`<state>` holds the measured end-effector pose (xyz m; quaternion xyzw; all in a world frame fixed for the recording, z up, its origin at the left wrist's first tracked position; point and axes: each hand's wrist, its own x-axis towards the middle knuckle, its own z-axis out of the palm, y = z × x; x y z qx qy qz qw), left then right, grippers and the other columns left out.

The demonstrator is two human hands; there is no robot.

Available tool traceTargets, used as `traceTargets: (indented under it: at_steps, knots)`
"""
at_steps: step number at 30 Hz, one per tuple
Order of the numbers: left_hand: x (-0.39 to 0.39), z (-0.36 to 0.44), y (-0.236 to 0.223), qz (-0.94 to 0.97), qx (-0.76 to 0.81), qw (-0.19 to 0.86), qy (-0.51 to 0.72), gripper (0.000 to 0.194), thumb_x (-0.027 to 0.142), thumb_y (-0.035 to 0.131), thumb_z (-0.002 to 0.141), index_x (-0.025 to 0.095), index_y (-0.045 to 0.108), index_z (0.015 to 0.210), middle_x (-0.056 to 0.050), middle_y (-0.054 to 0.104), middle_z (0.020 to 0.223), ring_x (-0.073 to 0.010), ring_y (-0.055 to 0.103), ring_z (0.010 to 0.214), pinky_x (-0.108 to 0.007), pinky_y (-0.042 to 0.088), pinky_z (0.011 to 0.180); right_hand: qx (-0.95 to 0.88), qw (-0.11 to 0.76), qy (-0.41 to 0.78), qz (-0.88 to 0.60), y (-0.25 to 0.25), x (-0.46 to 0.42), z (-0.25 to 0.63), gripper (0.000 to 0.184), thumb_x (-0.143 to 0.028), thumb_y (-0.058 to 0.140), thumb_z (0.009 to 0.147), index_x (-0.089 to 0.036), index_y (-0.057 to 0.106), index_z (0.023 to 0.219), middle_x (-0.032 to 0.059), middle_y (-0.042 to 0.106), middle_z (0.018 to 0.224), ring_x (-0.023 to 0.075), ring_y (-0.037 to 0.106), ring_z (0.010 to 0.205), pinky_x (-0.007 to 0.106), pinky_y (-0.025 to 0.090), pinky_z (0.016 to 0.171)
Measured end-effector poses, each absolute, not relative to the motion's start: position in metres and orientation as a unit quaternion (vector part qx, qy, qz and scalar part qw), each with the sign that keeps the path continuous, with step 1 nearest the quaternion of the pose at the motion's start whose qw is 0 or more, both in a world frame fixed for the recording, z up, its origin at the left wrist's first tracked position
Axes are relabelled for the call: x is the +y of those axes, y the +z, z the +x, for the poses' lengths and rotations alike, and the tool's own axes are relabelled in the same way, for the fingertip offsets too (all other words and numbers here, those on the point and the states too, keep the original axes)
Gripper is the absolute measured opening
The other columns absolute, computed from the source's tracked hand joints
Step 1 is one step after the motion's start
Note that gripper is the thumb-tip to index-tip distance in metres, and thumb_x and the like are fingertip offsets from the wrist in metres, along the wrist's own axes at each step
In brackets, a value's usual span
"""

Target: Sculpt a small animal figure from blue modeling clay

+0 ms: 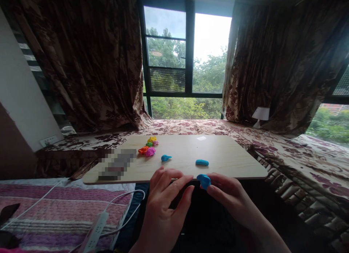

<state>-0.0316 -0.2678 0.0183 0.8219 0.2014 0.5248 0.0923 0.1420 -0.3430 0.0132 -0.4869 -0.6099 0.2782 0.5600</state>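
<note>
Head view — blue lump [204, 181] pinched in right hand [229, 193] — left hand [167, 196] just beside, fingers parted.

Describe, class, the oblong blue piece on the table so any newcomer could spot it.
Find the pale table in front of the window. Near its front edge, beyond the blue lump in the right hand, lies the oblong blue piece. Its rounded ends set it apart from the pointed blue piece to its left.
</note>
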Motion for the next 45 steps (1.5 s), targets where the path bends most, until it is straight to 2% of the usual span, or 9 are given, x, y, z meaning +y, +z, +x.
traceTargets:
  at_steps: [5, 8, 12, 18, 29, 40, 45]
  knots:
    - [-0.274, -0.028, 0.009, 0.760, 0.256, 0.326, 0.500, 0.009, 0.026, 0.061, 0.079, 0.022, 0.068, 0.083, -0.003, 0.063, 0.089, -0.0176, 0.059, 0.086, -0.028, 0.047, 0.076, -0.602, 0.589, 0.284, -0.458, 0.007, -0.340, 0.141, 0.022, -0.033, 0.062, 0.082, -0.021, 0.069, 0.099, 0.0049, 0.064, 0.095, 0.0200, 0.059, 0.090, 0.034, 0.046, 0.087]
    - [-0.274, -0.023, 0.009, 0.724, 0.273, 0.435, 0.460, 0.017, 0.033, 0.058, 0.080, 0.019, 0.067, 0.075, -0.001, 0.063, 0.078, -0.0167, 0.058, 0.076, -0.025, 0.044, 0.069, -0.605, 0.599, 0.263, -0.454, 0.004, -0.337, 0.138, 0.021, -0.031, 0.064, 0.080, -0.022, 0.069, 0.099, 0.0054, 0.063, 0.096, 0.0205, 0.058, 0.091, 0.035, 0.046, 0.087]
    - [-0.271, -0.021, 0.008, 0.687, 0.287, 0.528, 0.408, 0.025, 0.037, 0.054, 0.082, 0.018, 0.065, 0.071, 0.000, 0.062, 0.070, -0.0154, 0.053, 0.071, -0.024, 0.039, 0.067, -0.613, 0.599, 0.249, -0.451, 0.002, -0.335, 0.134, 0.020, -0.028, 0.065, 0.080, -0.021, 0.068, 0.099, 0.0052, 0.061, 0.096, 0.0205, 0.059, 0.091, 0.035, 0.047, 0.086]
    - [-0.279, -0.016, 0.004, 0.592, 0.268, 0.644, 0.405, 0.033, 0.039, 0.053, 0.082, 0.016, 0.055, 0.060, 0.001, 0.049, 0.061, -0.0127, 0.043, 0.063, -0.025, 0.035, 0.063, -0.619, 0.587, 0.260, -0.453, 0.002, -0.333, 0.127, 0.016, -0.026, 0.063, 0.082, -0.020, 0.068, 0.096, 0.0040, 0.060, 0.089, 0.0178, 0.060, 0.082, 0.030, 0.050, 0.078]
    - [-0.280, -0.016, 0.007, 0.589, 0.254, 0.672, 0.371, 0.032, 0.039, 0.051, 0.083, 0.016, 0.055, 0.062, 0.000, 0.051, 0.062, -0.0143, 0.046, 0.067, -0.028, 0.036, 0.068, -0.612, 0.594, 0.271, -0.446, 0.006, -0.335, 0.123, 0.013, -0.024, 0.063, 0.081, -0.023, 0.070, 0.092, 0.0024, 0.060, 0.086, 0.0173, 0.061, 0.082, 0.027, 0.052, 0.076]
    - [-0.282, -0.014, 0.009, 0.579, 0.241, 0.697, 0.347, 0.030, 0.038, 0.053, 0.082, 0.015, 0.056, 0.063, 0.000, 0.051, 0.061, -0.0137, 0.045, 0.064, -0.028, 0.035, 0.066, -0.598, 0.598, 0.319, -0.428, 0.003, -0.333, 0.123, 0.018, -0.028, 0.062, 0.082, -0.023, 0.070, 0.098, 0.0020, 0.056, 0.087, 0.0132, 0.060, 0.066, 0.026, 0.054, 0.062]
    - [-0.279, -0.014, 0.006, 0.585, 0.243, 0.690, 0.350, 0.032, 0.036, 0.052, 0.082, 0.016, 0.053, 0.058, 0.001, 0.049, 0.057, -0.0127, 0.044, 0.061, -0.027, 0.034, 0.063, -0.618, 0.577, 0.278, -0.456, 0.001, -0.332, 0.128, 0.020, -0.029, 0.062, 0.082, -0.023, 0.071, 0.099, 0.0029, 0.060, 0.087, 0.0164, 0.061, 0.078, 0.027, 0.051, 0.071]
